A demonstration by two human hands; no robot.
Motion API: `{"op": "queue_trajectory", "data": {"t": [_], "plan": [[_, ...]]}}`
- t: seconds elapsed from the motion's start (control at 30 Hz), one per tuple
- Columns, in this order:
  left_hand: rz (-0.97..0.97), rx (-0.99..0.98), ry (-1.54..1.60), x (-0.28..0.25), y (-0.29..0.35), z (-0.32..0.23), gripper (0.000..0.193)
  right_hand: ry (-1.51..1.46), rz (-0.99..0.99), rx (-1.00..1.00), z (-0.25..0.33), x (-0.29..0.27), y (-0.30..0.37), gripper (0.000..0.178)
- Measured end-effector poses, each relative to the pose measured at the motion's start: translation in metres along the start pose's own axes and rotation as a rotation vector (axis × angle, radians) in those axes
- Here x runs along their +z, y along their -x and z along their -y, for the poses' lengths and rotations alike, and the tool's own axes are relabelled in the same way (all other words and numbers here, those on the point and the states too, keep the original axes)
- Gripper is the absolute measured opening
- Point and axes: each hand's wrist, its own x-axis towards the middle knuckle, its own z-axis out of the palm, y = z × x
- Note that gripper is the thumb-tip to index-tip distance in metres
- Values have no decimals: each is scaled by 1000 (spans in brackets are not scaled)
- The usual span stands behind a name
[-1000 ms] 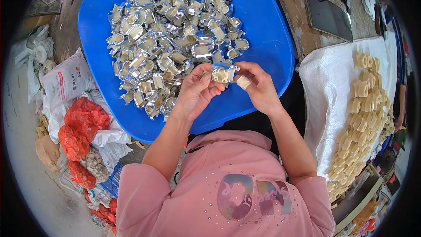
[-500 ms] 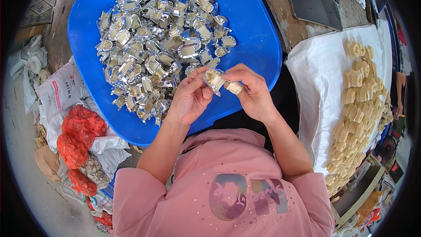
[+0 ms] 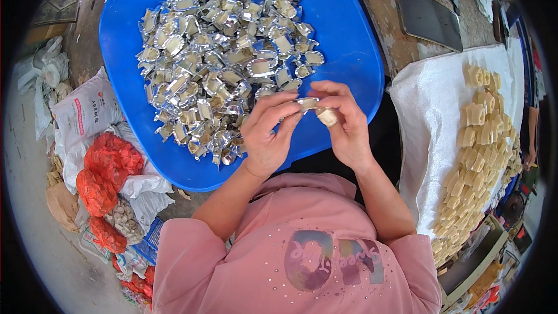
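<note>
Over the near edge of the blue tub (image 3: 349, 52), my left hand (image 3: 268, 134) pinches one end of a small chrome-rimmed plastic part (image 3: 307, 103). My right hand (image 3: 349, 128) grips the other end with its fingertips. A cream plastic piece (image 3: 327, 117) is tucked between the thumb and fingers of that same hand. Fingers cover much of both parts, so how they fit cannot be told. Inside the tub lies a big heap of similar silver and cream parts (image 3: 215, 64), just beyond my hands.
On the right, a white woven sack (image 3: 415, 104) bears a pile of cream plastic pieces (image 3: 474, 163). A dark phone (image 3: 429, 17) lies on the worn tabletop at upper right. Red plastic bags (image 3: 110, 163) and a white printed sack (image 3: 87, 107) stand left of the tub.
The chrome-rimmed part has been turned from its open face to a narrow edge-on view. My right fingers have moved up onto its end. The whole view has shifted slightly.
</note>
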Motion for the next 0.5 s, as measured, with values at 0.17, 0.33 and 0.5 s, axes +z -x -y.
{"op": "queue_trajectory", "data": {"t": [0.17,0.33,0.5], "plan": [[-6,-178,123,7,3,-6,10,-89,-25,119,6,5,10,24],[74,-269,164,10,8,-8,9,-50,-57,161,8,2,17,18],[75,-220,210,12,8,-6,11,14,-48,155,7,-3,15,18]]}}
